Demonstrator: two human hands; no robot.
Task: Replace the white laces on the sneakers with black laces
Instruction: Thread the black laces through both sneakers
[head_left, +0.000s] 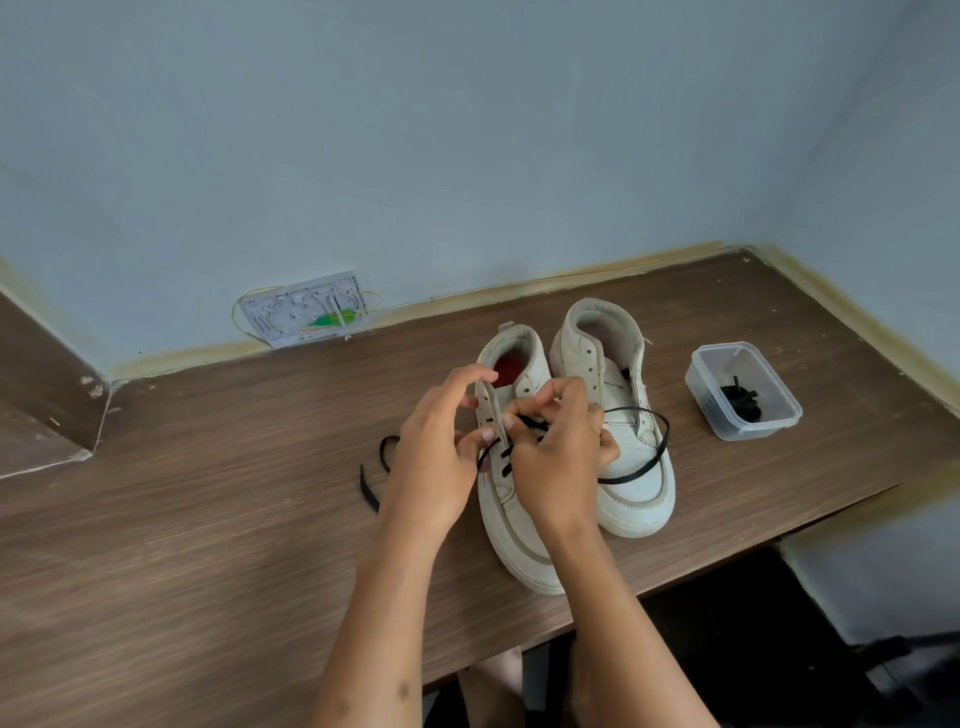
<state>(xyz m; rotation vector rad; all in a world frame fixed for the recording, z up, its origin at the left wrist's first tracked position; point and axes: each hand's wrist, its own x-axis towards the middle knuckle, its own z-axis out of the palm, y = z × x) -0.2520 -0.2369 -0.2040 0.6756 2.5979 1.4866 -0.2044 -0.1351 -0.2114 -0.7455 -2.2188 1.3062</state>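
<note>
A black lace (631, 470) is being threaded through the left sneaker (511, 514) on a wooden table (208, 571); the eyelet flap is pinched by the left hand (436, 457), while the lace is gripped between the curled fingers of the right hand (558, 457). The lower eyelets are laced, the upper ones bare; the right sneaker (631, 493), just beside, is unlaced. A second black lace appears to be held in a plastic tub (696, 382) at far right. Next, the lace tip is probably to be fed through the next open eyelet.
</note>
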